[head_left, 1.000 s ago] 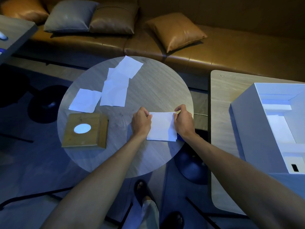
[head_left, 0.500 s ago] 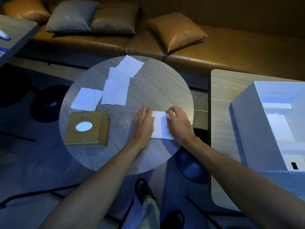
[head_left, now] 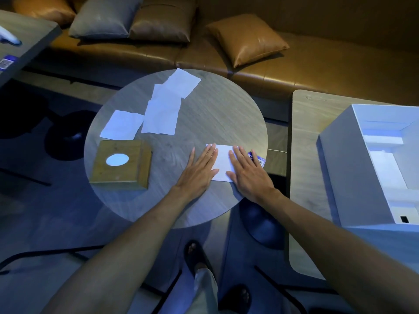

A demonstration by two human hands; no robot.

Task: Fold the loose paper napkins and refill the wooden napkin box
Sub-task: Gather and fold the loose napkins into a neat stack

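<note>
A folded white napkin [head_left: 223, 160] lies flat on the round table [head_left: 215, 114] near its right edge. My left hand [head_left: 199, 171] rests palm down on the napkin's left side, fingers spread. My right hand [head_left: 248, 169] presses flat on its right side. The wooden napkin box [head_left: 121, 165] sits at the table's left front, its oval top opening showing white. Three loose unfolded napkins lie at the back left: one [head_left: 122, 124] beside the box, one [head_left: 162, 116] in the middle, one [head_left: 181, 83] at the far edge.
A small blue printed card [head_left: 257, 158] peeks out under my right hand. A second table [head_left: 303, 137] on the right carries a large open white carton [head_left: 353, 168]. A leather sofa with cushions [head_left: 247, 38] runs behind. My feet are under the table.
Both hands let go of the napkin's upper corners, which they pinched a second ago, and now lie flat on the folded napkin. The napkin looks shorter and wider.
</note>
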